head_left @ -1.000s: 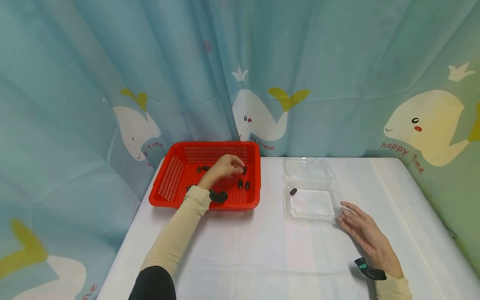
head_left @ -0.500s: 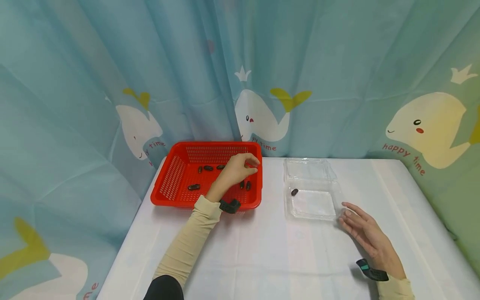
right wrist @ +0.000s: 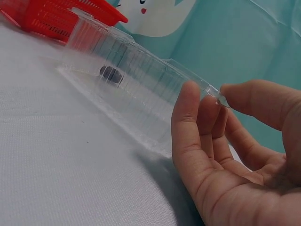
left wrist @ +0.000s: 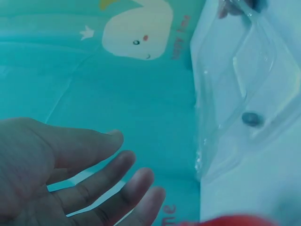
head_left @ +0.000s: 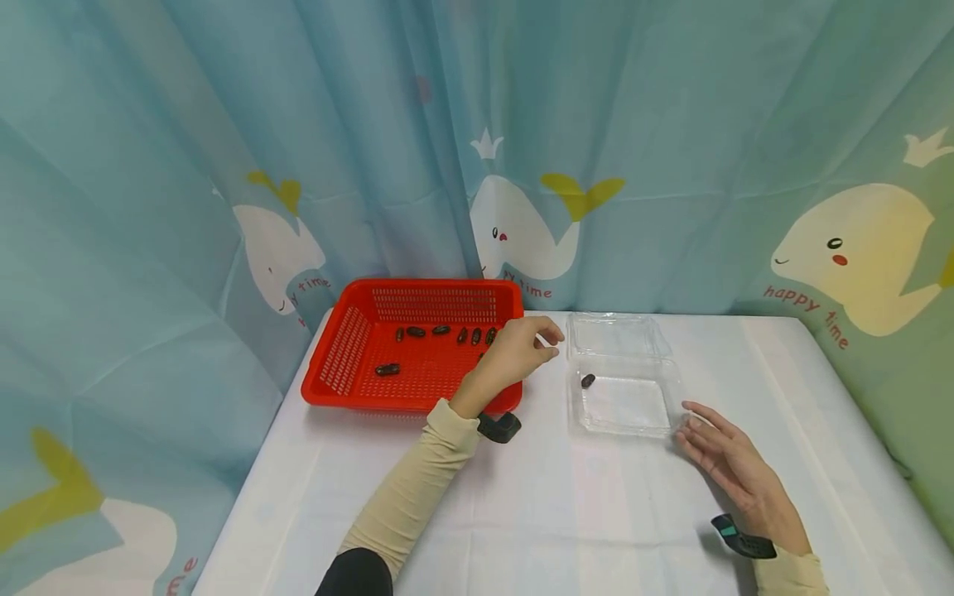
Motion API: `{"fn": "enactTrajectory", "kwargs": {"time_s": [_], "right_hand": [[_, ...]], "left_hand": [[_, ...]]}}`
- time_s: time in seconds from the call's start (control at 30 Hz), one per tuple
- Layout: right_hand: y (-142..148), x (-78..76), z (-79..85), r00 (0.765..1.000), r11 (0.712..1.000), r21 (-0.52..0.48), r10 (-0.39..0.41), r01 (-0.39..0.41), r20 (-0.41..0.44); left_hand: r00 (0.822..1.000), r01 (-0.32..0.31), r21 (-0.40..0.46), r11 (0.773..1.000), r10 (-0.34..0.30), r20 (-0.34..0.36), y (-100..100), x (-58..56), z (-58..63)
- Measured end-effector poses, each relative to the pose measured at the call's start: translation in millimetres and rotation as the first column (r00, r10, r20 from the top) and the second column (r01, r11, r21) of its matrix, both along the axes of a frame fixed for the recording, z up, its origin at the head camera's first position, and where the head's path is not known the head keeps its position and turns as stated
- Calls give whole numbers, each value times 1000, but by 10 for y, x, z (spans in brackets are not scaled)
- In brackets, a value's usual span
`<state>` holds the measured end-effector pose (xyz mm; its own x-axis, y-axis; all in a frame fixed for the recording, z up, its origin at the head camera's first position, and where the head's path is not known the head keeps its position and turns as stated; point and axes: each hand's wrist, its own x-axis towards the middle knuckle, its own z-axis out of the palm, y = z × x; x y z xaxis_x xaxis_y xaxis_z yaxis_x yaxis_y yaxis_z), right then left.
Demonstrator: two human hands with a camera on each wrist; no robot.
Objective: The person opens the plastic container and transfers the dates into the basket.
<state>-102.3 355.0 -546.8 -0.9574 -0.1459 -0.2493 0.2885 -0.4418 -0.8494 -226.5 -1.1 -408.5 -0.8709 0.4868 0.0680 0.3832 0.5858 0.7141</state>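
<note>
My left hand [head_left: 517,348] hovers past the right rim of a red plastic basket [head_left: 406,401], with thumb and forefinger bent toward each other. In the left wrist view the thumb [left wrist: 89,143] covers the space behind it, so a small thing there could be hidden. My right hand [head_left: 734,472] pinches the rim of a transparent hinged plastic container [right wrist: 141,89] at its near right corner, thumb above and fingers below. The container lies open with its lid [head_left: 614,335] toward the back. One dark date-like fruit [head_left: 588,381] lies at its left side.
Several dark date-like fruits lie in the basket, one [head_left: 387,369] apart at the left. The basket stands left of the container on a white-covered table [head_left: 551,513]. A blue curtain [head_left: 641,165] with whale prints hangs behind and at both sides.
My left hand has moved right, out from over the basket, across its right rim toward the container. My right hand stays at the container's corner, and the fruit in the container has not moved.
</note>
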Motion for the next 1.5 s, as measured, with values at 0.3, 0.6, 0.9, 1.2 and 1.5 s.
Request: {"fn": "enactTrajectory", "kwargs": {"time_s": [0.3, 0.6, 0.9, 1.2, 1.5], "right_hand": [[13, 7, 4, 1000, 1000, -27, 12, -12, -13], [27, 19, 20, 1000, 998, -64, 12, -13, -13], [-9, 16, 18, 1000, 999, -32, -14, 14, -5], [-33, 19, 11, 1000, 999, -43, -21, 20, -13], [-44, 22, 10, 999, 999, -27, -32, 32, 0]], "left_hand": [[999, 13, -84, 996, -16, -45, 287, 49, -117], [995, -45, -202, 978, 27, -91, 538, 121, -370], [927, -181, -445, 877, 0, -376, 696, 165, -613], [890, -270, -479, 835, 27, -454, 800, 203, -789], [928, -265, -509, 819, 73, -366, 925, 211, -952]]}}
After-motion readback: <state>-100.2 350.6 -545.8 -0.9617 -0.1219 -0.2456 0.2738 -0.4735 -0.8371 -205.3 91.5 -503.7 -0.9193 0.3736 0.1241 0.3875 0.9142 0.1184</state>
